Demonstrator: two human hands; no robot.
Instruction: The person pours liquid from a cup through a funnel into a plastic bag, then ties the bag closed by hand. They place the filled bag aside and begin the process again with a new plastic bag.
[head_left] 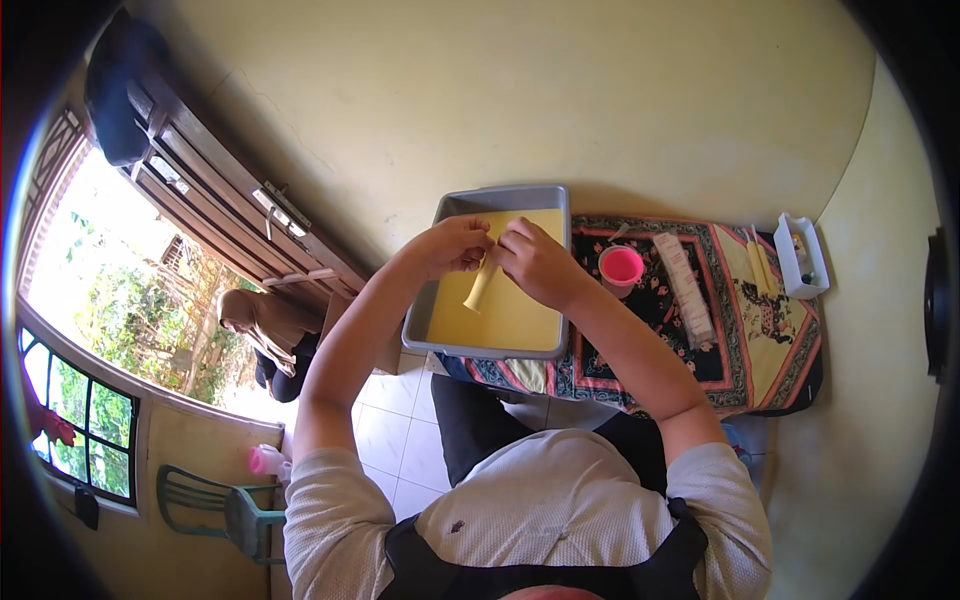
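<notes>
Pinches the top of a thin yellow tube (481,290) with left hand (456,247) and right hand (533,262), mid-frame; slants its long side down-left over the gray tub (485,352).

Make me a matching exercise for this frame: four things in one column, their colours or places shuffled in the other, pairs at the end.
1. slim tube
2. cup
3. chair
4. basin

A. green
B. grey
C. between the left hand and the right hand
D. bright pink

Pairs: 1-C; 2-D; 3-A; 4-B
</notes>
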